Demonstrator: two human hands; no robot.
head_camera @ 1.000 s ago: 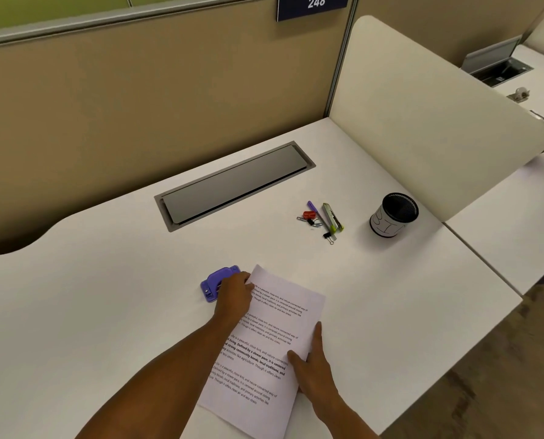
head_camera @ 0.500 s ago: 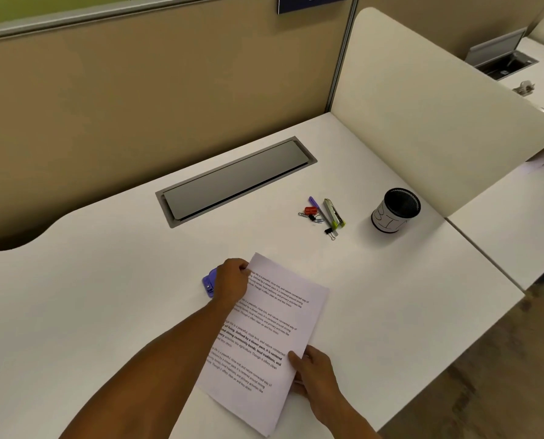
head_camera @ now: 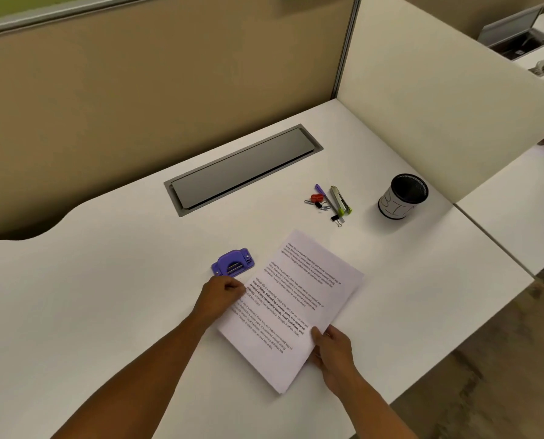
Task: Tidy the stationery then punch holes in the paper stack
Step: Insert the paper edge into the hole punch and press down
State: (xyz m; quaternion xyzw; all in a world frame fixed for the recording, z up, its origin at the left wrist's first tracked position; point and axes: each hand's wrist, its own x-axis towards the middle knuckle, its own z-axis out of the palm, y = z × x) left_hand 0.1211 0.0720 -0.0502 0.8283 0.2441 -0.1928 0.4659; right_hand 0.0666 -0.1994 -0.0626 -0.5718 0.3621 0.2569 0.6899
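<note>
A stack of printed paper point(head_camera: 299, 299) lies tilted on the white desk point(head_camera: 106, 296). My left hand point(head_camera: 220, 296) pinches its left edge, and my right hand point(head_camera: 331, 350) grips its lower right edge. A purple hole punch point(head_camera: 232, 263) sits just beyond my left hand, apart from the paper. Loose stationery lies farther back: a purple pen point(head_camera: 323, 193), a green-tipped cutter point(head_camera: 340, 200), a red clip point(head_camera: 316, 198), a black binder clip point(head_camera: 336, 219) and paper clips. A black mesh pen cup point(head_camera: 402, 198) with a white label stands to their right.
A grey cable hatch point(head_camera: 242, 169) is set into the desk at the back. A cream divider panel point(head_camera: 438, 99) bounds the right side, with a neighbouring desk point(head_camera: 524, 198) beyond it. The desk's front right edge drops to the floor.
Both hands have slid the paper stack to the right and turned it, uncovering the purple hole punch. My left hand moved down the paper's left edge.
</note>
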